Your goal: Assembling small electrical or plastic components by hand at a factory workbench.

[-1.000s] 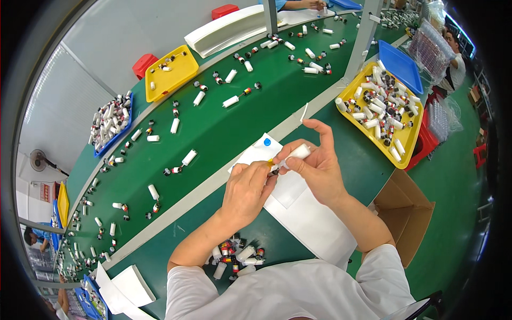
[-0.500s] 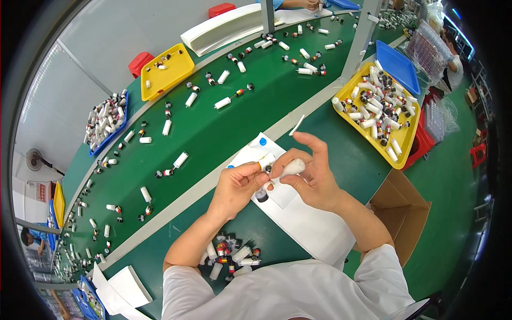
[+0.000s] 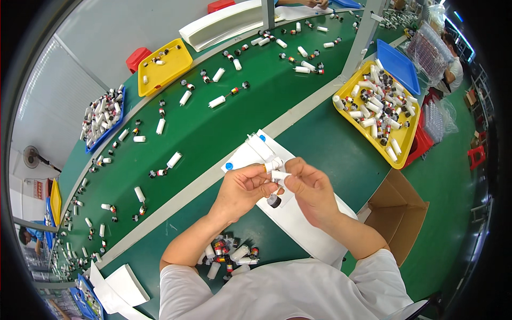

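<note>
On the dark green table [image 3: 320, 128] we see a long white paper sheet [image 3: 314, 237]. Above it, our left hand [image 3: 240, 189] and right hand [image 3: 316, 193] meet, fingers narrowed, pinching small white plastic pieces [image 3: 279, 176] between them, a black-ended round part [image 3: 274, 201] just below.

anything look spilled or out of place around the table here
Nothing looks plainly damaged. Mildly odd: a jumbled pile of small parts beside the left forearm sits loose on the green table, whereas many similar parts are gathered in the right-hand yellow tray.
</note>
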The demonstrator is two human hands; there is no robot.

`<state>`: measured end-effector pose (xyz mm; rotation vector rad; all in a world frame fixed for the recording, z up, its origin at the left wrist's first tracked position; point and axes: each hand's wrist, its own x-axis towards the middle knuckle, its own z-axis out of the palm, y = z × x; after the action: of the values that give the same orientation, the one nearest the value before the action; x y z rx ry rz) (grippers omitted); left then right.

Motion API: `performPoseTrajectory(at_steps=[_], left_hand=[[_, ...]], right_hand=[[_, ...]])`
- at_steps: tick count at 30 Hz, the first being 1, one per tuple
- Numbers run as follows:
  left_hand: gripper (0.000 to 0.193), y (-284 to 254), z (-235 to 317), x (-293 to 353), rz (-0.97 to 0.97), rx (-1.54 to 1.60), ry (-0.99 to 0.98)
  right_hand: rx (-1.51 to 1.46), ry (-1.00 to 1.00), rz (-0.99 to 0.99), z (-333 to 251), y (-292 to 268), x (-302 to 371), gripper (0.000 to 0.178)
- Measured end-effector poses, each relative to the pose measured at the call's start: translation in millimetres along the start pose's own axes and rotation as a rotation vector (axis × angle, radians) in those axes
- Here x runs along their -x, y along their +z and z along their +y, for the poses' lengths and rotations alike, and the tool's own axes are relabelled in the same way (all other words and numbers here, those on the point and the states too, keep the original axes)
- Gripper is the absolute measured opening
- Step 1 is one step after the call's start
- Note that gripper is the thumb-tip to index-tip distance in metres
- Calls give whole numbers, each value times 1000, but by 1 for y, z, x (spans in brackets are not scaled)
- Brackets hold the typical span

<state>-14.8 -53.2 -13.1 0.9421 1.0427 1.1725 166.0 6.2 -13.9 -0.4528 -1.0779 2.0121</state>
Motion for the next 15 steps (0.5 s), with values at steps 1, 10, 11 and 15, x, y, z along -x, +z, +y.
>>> performPoseTrajectory(at_steps=[1, 10, 11, 15], left_hand=[[35, 2, 0, 0, 48, -10, 50], [26, 2, -11, 9, 120, -197, 300], [21, -1, -13, 11, 150, -254, 289], [18, -2, -7, 13, 120, -482, 499]], right_hand=[[24, 44, -11, 6, -3, 1, 9], [500, -178, 23, 28, -16, -5, 12], [384, -72, -13, 28, -16, -6, 12], [107, 273, -142, 27, -18, -15, 14]])
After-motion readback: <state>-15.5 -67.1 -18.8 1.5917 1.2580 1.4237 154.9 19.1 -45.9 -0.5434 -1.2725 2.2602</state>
